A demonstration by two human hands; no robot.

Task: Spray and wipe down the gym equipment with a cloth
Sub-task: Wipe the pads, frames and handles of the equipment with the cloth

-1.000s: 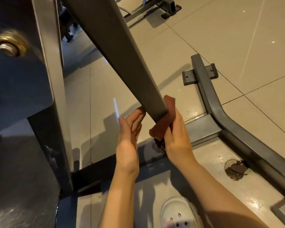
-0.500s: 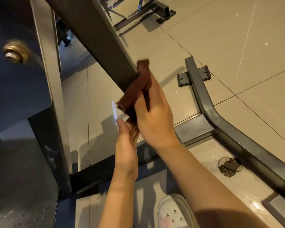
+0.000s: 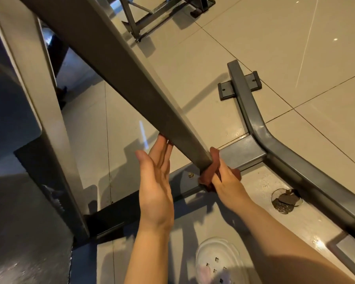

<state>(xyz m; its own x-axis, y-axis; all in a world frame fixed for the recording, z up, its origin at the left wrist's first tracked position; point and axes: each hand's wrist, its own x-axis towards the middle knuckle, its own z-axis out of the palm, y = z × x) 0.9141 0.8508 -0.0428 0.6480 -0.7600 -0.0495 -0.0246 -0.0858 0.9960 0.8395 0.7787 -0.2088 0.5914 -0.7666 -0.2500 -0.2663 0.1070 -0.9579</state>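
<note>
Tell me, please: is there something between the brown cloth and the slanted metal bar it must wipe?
Nothing visible. The right hand presses the brown cloth directly around the lower end of the slanted bar. The left hand is open, its fingertips at the bar's other side, not in the cloth's way.

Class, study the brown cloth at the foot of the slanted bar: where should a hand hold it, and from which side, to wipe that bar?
Hold the cloth where it wraps the slanted bar, coming from the bar's right side as the right hand does. The bar is flat-faced and tilted, so a grip folding the cloth around its edge probably lets it slide along. The left hand lies open on the opposite side.
</note>
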